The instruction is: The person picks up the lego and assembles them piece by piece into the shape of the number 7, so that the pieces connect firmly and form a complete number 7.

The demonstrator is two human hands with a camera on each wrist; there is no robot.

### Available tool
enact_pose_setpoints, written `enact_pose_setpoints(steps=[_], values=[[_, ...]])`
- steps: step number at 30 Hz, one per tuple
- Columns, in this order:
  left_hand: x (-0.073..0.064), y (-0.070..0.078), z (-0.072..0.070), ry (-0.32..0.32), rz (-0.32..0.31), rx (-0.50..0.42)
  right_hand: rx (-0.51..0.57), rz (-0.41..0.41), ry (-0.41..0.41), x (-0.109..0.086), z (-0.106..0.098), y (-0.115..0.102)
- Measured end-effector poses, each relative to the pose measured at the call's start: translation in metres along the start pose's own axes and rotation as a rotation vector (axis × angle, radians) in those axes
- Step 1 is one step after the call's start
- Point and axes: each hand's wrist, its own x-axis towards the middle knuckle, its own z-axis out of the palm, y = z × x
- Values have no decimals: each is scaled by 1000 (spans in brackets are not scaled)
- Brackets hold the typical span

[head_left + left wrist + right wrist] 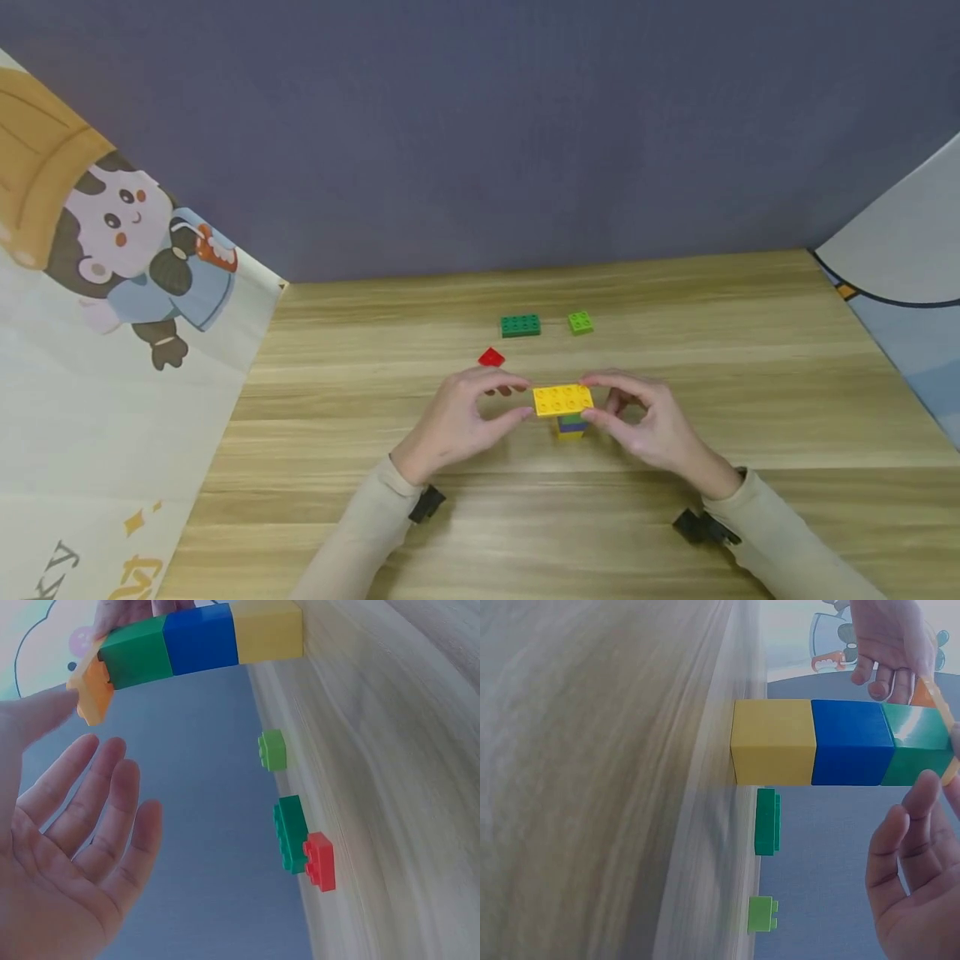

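Observation:
A flat yellow 2x4 toy brick (563, 400), orange-looking in the left wrist view, lies across the top of an upright stack. Below it the stack has a green block (136, 652), a blue block (200, 640) and a yellow block (772, 742) standing on the table. My right hand (648, 417) pinches the right end of the flat brick between thumb and forefinger. At the opposite end is my left hand (461, 417), its thumb at the brick's edge and its fingers spread apart from it. Whether the flat brick is fully seated cannot be told.
Beyond the hands on the wooden table (337, 467) lie a red brick (491, 357), a dark green brick (521, 325) and a small light green brick (581, 322). A dark blue-grey panel (525, 142) rises at the back edge, with printed panels at both sides.

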Motion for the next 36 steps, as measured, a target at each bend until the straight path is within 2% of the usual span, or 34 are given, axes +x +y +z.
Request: enact_pose_setpoints(steps=[6, 14, 18, 25, 32, 36], values=[[1, -8, -4, 10, -37, 10, 6, -20, 5, 2, 1, -1], [7, -21, -5, 82, -26, 14, 5, -19, 17, 0, 0, 0], [10, -28, -5, 100, -43, 34, 8, -21, 10, 1, 0, 1], [13, -45, -6, 136, -109, 62, 10, -11, -2, 0, 2, 4], [21, -54, -7, 136, -231, 123, 1, 5, 2, -1, 0, 4], [24, -58, -7, 147, -277, 135, -2, 0, 6, -1, 0, 4]])
